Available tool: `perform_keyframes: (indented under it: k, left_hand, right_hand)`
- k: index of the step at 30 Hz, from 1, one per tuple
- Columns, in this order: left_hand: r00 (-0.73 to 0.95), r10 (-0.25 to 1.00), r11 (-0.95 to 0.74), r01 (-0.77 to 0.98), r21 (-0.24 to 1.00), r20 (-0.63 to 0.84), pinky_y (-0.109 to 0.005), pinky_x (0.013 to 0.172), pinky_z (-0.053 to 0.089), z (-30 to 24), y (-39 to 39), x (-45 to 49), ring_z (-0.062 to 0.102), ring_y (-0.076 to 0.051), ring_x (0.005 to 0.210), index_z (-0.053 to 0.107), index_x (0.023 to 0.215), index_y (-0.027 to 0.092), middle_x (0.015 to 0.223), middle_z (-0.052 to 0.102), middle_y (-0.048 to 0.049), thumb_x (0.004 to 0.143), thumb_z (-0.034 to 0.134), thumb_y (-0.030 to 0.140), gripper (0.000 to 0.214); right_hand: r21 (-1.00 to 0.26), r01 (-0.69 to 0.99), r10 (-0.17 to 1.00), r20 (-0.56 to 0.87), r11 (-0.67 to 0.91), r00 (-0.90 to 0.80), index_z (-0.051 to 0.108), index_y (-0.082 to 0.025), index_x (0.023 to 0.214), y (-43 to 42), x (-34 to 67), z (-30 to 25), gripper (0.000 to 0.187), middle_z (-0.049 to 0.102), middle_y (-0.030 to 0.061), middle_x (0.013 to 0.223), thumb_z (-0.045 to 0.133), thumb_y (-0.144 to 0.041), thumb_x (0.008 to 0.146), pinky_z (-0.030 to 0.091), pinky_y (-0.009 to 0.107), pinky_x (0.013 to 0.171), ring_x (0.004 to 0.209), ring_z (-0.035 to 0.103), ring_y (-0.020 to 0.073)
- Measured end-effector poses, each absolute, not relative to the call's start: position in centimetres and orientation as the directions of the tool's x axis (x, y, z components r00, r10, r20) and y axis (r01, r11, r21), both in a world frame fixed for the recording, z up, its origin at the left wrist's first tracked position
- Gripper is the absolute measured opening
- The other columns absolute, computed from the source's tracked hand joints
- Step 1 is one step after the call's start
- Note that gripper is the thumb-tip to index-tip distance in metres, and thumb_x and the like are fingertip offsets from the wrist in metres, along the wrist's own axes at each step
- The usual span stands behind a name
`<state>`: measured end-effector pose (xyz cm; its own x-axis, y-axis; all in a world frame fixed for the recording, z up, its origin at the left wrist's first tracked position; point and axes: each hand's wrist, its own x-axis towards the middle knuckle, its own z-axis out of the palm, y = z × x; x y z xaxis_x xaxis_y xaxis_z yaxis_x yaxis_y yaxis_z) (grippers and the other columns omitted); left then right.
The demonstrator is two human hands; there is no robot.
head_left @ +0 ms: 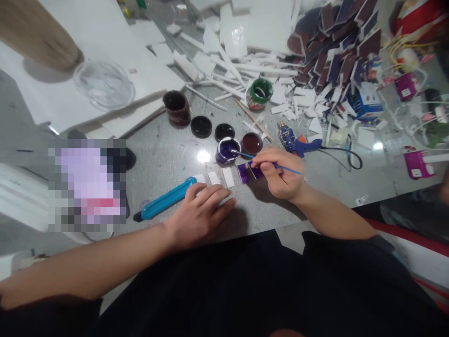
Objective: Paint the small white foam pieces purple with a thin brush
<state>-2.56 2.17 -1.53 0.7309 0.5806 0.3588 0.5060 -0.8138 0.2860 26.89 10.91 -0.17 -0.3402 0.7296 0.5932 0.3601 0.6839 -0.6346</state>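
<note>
Head view: narrow pinch in the right hand [280, 175], fingers closed round a thin, blue-handled paintbrush [246, 154], tip dipped into a small, round, white-rimmed jar of deep purple paint [228, 152] near the middle of the worn grey tabletop [161, 164]. Loose, seemingly empty left hand [201, 210] on the near part of the table, fingers reaching toward a row of small, flat, white rectangular pieces [228, 178], perhaps foam board; just beside the right end of a long turquoise utility knife [168, 200], contact impossible to tell. Right of the white row, on the near side of the jar, two purple-coated rectangular pieces [243, 173], one partly hidden by the right hand. To load well, wet only the bristles, roll the brush lightly, then draw each side over the rim to shed surplus. Hold the wrist high, clear of the glossy purple coats, likely wet and easy to smear. Avoid sideways pushes against the jar, probably easy to tip. On lifting out, beware of drips on the white pieces, and of the shallow, round, red-brown dish [252, 143] just to the right.
</note>
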Motion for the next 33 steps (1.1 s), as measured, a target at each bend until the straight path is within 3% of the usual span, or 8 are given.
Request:
perform_keyframes:
  k: [7,11,15,19,27,33]
  left_hand:
    - [0.737,0.610,-0.791,0.540,0.289,0.291,-0.052,0.123,0.050,-1.4,2.0,-2.5,0.071,-0.034,0.145,0.077,0.154,0.019,0.152,0.081,-0.0159,0.119,0.068,0.032,0.038]
    - [0.749,0.606,-0.794,0.558,0.241,0.266,-0.053,0.123,0.050,-1.4,2.0,-2.5,0.067,-0.037,0.149,0.076,0.158,0.018,0.159,0.079,-0.0172,0.120,0.068,0.038,0.043]
    - [0.761,0.602,-0.799,0.567,0.202,0.242,-0.051,0.121,0.050,-1.5,2.0,-2.6,0.063,-0.037,0.153,0.075,0.163,0.020,0.166,0.076,-0.0156,0.119,0.070,0.043,0.050]
    - [0.770,0.602,-0.798,0.581,0.158,0.212,-0.049,0.122,0.049,-1.3,1.8,-2.7,0.061,-0.037,0.155,0.076,0.165,0.025,0.169,0.076,-0.0119,0.117,0.073,0.046,0.053]
    - [0.777,0.605,-0.796,0.589,0.138,0.176,-0.050,0.121,0.049,-0.9,1.8,-2.6,0.061,-0.036,0.153,0.077,0.165,0.023,0.170,0.076,-0.0113,0.118,0.071,0.049,0.054]
    - [0.778,0.597,-0.802,0.582,0.134,0.193,-0.050,0.120,0.048,-0.8,1.9,-2.5,0.062,-0.035,0.151,0.080,0.161,0.022,0.169,0.077,-0.0111,0.119,0.071,0.047,0.050]
  right_hand:
    - [-0.709,0.335,0.778,0.610,0.620,-0.149,0.084,-0.033,0.106,10.3,27.9,0.0,0.020,0.079,0.0022,0.078,0.072,-0.048,0.113,0.056,0.040,0.059,0.066,0.072,0.0225]
    - [-0.751,0.165,0.766,0.639,0.640,-0.066,0.084,-0.030,0.104,10.7,27.8,0.5,0.015,0.077,-0.0002,0.075,0.076,-0.041,0.110,0.053,0.035,0.055,0.061,0.069,0.0192]
    - [-0.695,0.012,0.695,0.719,0.719,-0.016,0.087,-0.025,0.102,11.9,27.4,0.7,0.016,0.070,-0.0009,0.066,0.076,-0.033,0.108,0.049,0.029,0.047,0.053,0.065,0.0156]
    - [-0.633,-0.069,0.631,0.774,0.771,-0.045,0.089,-0.019,0.104,12.3,27.5,0.5,0.019,0.069,-0.0008,0.063,0.071,-0.025,0.109,0.047,0.025,0.044,0.047,0.063,0.0123]
    - [-0.619,-0.025,0.608,0.778,0.785,-0.160,0.094,-0.019,0.110,11.8,28.3,0.4,0.024,0.076,0.0019,0.068,0.072,-0.028,0.114,0.055,0.028,0.055,0.057,0.070,0.0138]
    - [-0.782,0.025,0.751,0.589,0.623,-0.298,0.096,-0.029,0.120,11.1,28.8,0.7,0.021,0.086,0.0025,0.080,0.076,-0.036,0.117,0.064,0.033,0.063,0.066,0.079,0.0173]
